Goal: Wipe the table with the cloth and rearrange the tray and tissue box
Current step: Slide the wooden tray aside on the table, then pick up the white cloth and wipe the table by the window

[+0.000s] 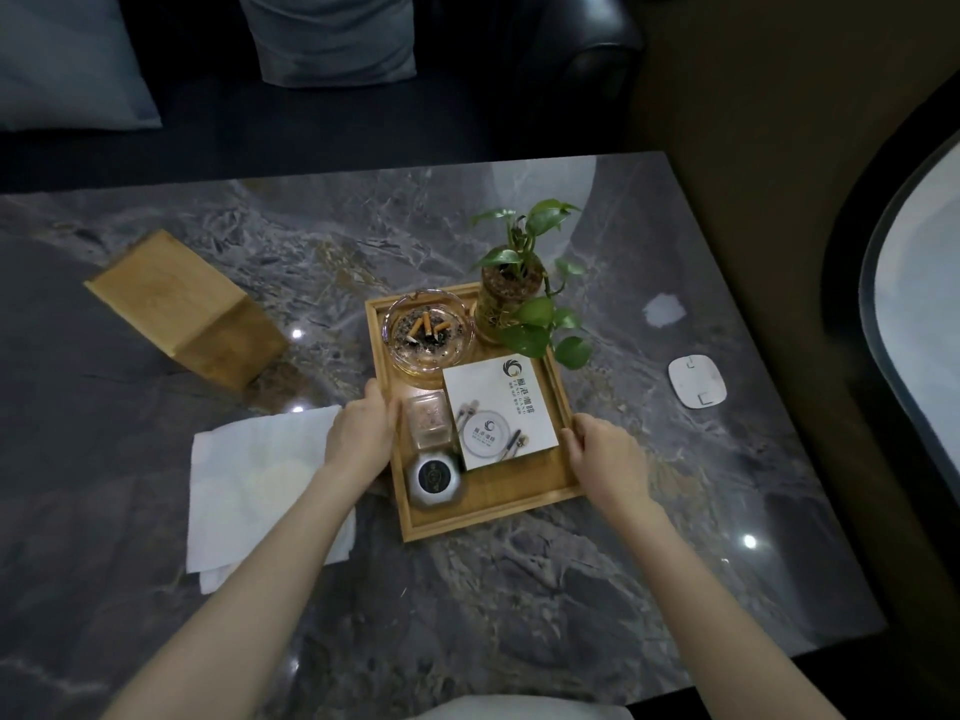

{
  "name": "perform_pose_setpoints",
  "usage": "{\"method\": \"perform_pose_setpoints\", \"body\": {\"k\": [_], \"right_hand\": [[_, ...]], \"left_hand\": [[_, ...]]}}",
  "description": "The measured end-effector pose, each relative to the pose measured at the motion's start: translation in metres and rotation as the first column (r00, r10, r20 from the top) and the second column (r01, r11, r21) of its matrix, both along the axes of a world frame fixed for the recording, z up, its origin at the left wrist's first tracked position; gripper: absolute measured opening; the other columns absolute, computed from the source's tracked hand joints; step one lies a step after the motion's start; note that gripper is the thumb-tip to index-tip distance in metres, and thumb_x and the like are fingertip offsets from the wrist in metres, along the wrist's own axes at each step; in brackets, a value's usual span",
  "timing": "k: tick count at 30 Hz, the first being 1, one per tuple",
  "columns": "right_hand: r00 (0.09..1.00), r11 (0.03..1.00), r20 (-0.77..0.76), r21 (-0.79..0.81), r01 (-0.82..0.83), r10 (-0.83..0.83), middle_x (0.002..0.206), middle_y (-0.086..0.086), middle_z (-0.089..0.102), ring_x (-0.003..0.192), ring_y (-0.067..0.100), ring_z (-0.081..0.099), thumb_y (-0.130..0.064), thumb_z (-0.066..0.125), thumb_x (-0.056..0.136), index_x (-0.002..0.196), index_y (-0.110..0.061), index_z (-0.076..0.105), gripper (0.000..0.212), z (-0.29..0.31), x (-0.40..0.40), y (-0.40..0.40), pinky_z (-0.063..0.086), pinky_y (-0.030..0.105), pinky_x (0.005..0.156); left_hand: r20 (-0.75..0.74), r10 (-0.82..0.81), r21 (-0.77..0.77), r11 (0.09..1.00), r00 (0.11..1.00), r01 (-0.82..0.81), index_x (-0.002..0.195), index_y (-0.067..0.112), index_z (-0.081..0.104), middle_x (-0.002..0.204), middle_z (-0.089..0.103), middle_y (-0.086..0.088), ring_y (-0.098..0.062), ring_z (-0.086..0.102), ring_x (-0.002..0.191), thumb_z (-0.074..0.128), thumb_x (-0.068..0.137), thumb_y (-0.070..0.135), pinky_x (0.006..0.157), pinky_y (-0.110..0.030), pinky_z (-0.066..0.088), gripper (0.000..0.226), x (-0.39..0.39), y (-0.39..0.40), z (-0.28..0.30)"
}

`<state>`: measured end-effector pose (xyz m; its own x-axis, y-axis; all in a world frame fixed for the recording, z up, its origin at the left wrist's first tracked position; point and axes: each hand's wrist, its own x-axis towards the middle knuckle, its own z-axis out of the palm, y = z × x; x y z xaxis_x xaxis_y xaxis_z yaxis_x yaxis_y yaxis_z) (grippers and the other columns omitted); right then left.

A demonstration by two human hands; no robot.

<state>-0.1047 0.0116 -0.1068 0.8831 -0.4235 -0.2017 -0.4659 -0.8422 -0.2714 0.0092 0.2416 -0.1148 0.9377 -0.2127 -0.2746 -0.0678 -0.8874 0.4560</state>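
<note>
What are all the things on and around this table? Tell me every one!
table: 1, grey marble, under everything
wooden tray: 1, light brown, centre
glass ashtray: 1, clear, tray's far left, holding cigarette butts
potted plant: 1, green, tray's far right
card: 1, white, in tray
small clear box: 1, in tray, left of card
round dark object: 1, tray's near left
tissue box: 1, wooden, far left
cloth: 1, white, left of tray
white pad: 1, right side
cushions: 2, grey-blue, on dark sofa behind
left hand: grip on tray's left edge
right hand: grip on tray's right edge
</note>
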Motion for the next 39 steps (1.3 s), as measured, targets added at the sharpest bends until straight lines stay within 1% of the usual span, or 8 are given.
{"method": "perform_pose_setpoints", "body": {"k": [4,13,16,20,24,29,36,39], "right_hand": [[0.981,0.991,-0.175,-0.095,-0.095,0.077,0.098,0.014,0.063,0.091,0.035,0.060,-0.016,0.042,0.091,0.087,-0.005,0.059,0.021,0.029,0.013,0.003,0.046,0.039,0.070],[0.932,0.942,0.134,-0.033,-0.334,0.336,0.098,0.009,0.066,0.085,0.030,0.060,-0.023,0.041,0.095,0.097,-0.007,0.060,0.025,0.092,0.033,0.104,0.042,0.034,0.060],[0.882,0.895,0.188,0.028,-0.446,0.433,0.106,0.010,0.065,0.091,0.031,0.061,-0.021,0.041,0.095,0.111,-0.010,0.055,0.024,0.092,0.037,0.149,0.050,0.040,0.071],[0.869,0.844,0.188,0.216,-0.491,0.457,0.128,0.014,0.055,0.108,0.031,0.055,-0.013,0.045,0.093,0.137,-0.009,0.032,0.046,0.070,0.047,0.194,0.049,0.042,0.084],[0.853,0.815,0.025,0.279,-0.507,0.522,0.154,0.016,0.018,0.138,0.031,0.021,-0.009,0.043,0.093,0.145,-0.006,0.005,0.064,0.035,0.061,0.214,0.023,0.040,0.112],[0.828,0.836,-0.140,0.179,-0.518,0.543,0.155,0.021,0.003,0.142,0.034,0.001,-0.005,0.046,0.087,0.144,-0.004,-0.003,0.075,0.002,0.070,0.217,0.007,0.041,0.116],[0.871,0.859,-0.106,0.261,-0.441,0.479,0.146,0.020,0.029,0.132,0.036,0.029,0.003,0.051,0.082,0.144,-0.006,0.004,0.078,0.001,0.075,0.224,0.038,0.043,0.101],[0.949,0.865,-0.097,0.446,-0.229,0.301,0.146,0.015,0.033,0.126,0.034,0.043,0.008,0.051,0.079,0.146,-0.016,0.000,0.087,0.000,0.074,0.227,0.046,0.044,0.095]], "left_hand": [[-0.007,-0.002,-0.017,1.000,1.000,0.002,0.094,0.005,0.056,0.091,0.066,-0.020,-0.035,0.060,0.082,0.038,0.094,0.028,0.072,-0.044,0.050,0.029,-0.008,0.009,0.013],[0.213,0.039,-0.041,0.999,0.976,-0.031,0.081,0.006,0.060,0.078,0.062,-0.011,-0.025,0.057,0.071,0.045,0.091,0.015,0.053,-0.032,0.042,0.021,-0.047,0.066,0.045],[0.280,0.163,-0.090,0.986,0.946,-0.144,0.101,0.001,0.061,0.099,0.062,-0.019,-0.033,0.057,0.092,0.047,0.090,0.010,0.073,-0.039,0.046,0.021,-0.059,0.094,0.044],[0.199,0.334,0.006,0.940,0.921,-0.342,0.130,-0.003,0.036,0.134,0.041,-0.025,-0.039,0.038,0.120,0.055,0.086,0.015,0.100,-0.046,0.035,0.052,-0.072,0.129,0.029],[0.019,0.415,0.126,0.902,0.910,-0.414,0.141,-0.004,0.008,0.153,0.007,-0.022,-0.037,0.009,0.139,0.056,0.084,0.037,0.113,-0.044,0.015,0.085,-0.081,0.152,0.009],[-0.040,0.406,0.173,0.903,0.913,-0.394,0.140,0.000,0.016,0.154,0.005,-0.018,-0.032,0.005,0.141,0.053,0.083,0.048,0.113,-0.044,0.012,0.083,-0.088,0.159,-0.006],[-0.038,0.496,0.080,0.867,0.867,-0.493,0.124,0.000,0.040,0.143,0.030,-0.019,-0.035,0.025,0.130,0.066,0.078,0.032,0.103,-0.049,0.029,0.062,-0.088,0.150,-0.005],[-0.066,0.547,0.013,0.837,0.835,-0.547,0.117,-0.002,0.045,0.133,0.039,-0.019,-0.034,0.034,0.119,0.069,0.075,0.024,0.097,-0.043,0.035,0.055,-0.083,0.149,-0.003]]}}
